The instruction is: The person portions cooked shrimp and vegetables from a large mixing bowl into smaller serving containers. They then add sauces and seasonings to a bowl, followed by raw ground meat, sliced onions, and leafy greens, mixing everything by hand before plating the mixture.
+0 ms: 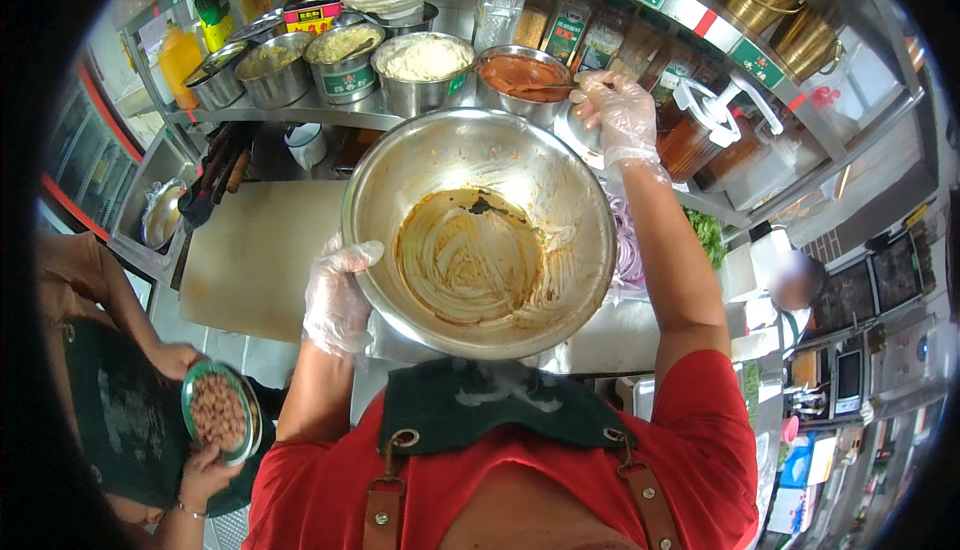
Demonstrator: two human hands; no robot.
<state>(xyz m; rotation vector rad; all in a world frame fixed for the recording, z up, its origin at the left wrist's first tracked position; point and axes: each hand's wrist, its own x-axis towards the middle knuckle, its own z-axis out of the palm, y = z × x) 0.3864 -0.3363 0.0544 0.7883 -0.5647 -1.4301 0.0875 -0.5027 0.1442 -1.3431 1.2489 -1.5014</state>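
My left hand [339, 299], in a clear plastic glove, grips the left rim of a large stainless steel mixing bowl [570, 250]. Streaks of brown sauce and a dark patch of residue coat the bowl's inside. Up on the shelf, my gloved right hand [619, 111] holds the handle of a utensil [555, 86], probably a spoon. Its far end rests in reddish-brown paste [517, 76] inside a round steel container [536, 110]. Just left of that stands a steel container of white powder [424, 59]. Below my right hand is a round, pale-rimmed vessel [577, 134], partly hidden.
More steel seasoning containers [345, 62] and spice jars [566, 29] line the shelf [337, 116]. A pump dispenser [694, 130] stands at right, above sliced red onion [628, 242]. A cutting board [255, 250] lies at left. A co-worker's hands [202, 467] hold a bowl of brown pieces [219, 411].
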